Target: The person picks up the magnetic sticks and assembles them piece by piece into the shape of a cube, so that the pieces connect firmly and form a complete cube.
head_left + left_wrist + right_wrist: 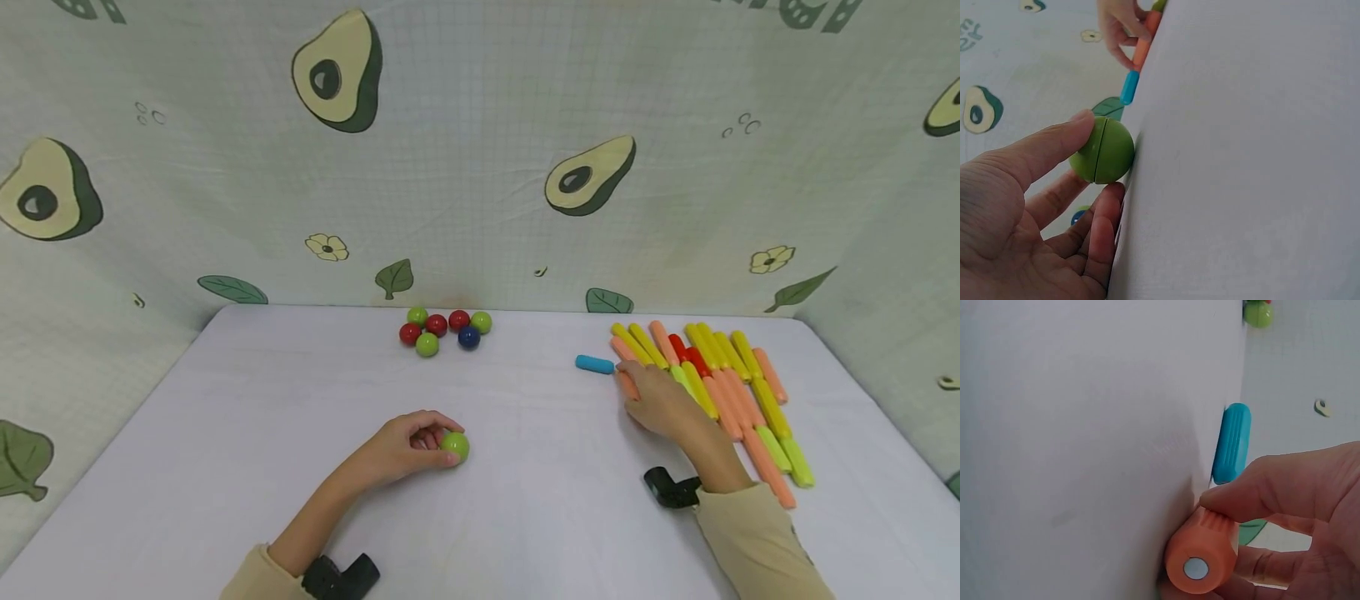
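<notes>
Near the middle of the white table, my left hand [401,450] pinches a green ball [455,447] between thumb and fingers. A seam circles this ball [1102,150] in the left wrist view. On the right side, my right hand [663,402] holds an orange magnetic rod [628,386] at the left edge of a group of coloured rods. The right wrist view shows a silvery round disc in the end of the orange rod [1200,553]. Just left of the right fingertips lies a short blue rod [595,364], close to the orange one.
Several red, green and dark blue balls [437,325] cluster at the table's back middle. Yellow, orange, red and lime rods [731,392] lie side by side on the right, partly under the right forearm. A printed cloth [465,150] hangs behind the table [262,400].
</notes>
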`<state>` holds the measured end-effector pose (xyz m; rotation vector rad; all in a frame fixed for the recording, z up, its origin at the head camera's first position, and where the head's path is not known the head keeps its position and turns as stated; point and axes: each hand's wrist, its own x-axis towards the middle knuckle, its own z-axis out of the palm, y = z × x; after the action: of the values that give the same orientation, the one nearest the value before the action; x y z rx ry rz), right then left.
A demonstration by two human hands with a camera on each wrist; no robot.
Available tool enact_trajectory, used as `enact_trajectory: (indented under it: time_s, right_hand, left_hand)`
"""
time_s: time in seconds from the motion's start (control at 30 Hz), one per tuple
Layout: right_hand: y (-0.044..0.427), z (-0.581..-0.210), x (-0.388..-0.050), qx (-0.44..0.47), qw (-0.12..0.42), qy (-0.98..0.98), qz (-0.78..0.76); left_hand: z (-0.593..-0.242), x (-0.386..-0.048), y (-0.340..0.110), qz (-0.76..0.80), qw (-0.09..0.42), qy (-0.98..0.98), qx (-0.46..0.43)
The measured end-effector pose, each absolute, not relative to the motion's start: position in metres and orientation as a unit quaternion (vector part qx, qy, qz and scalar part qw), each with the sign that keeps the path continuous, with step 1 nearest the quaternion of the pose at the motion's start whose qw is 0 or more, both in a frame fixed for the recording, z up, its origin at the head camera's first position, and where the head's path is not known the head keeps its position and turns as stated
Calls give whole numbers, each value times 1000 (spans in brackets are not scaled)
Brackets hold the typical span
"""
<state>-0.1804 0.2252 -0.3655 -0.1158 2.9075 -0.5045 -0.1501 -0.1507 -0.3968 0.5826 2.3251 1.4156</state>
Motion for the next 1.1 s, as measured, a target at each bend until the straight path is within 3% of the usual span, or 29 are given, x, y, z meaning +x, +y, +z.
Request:
enact_trajectory:
  time_s: [0.23, 0.83, 1.1]
  right_hand:
    - [228, -356, -175, -23, 102, 980, -171]
    - [185, -334, -140, -155, 6, 963, -221]
    - [152, -341, -129, -187, 24, 948, -258]
  left_hand:
    - [-396, -150, -151, 497, 178, 823, 210]
    - [-399, -151, -151, 501, 179, 820, 211]
    - [-399, -150, -150, 509, 180, 817, 203]
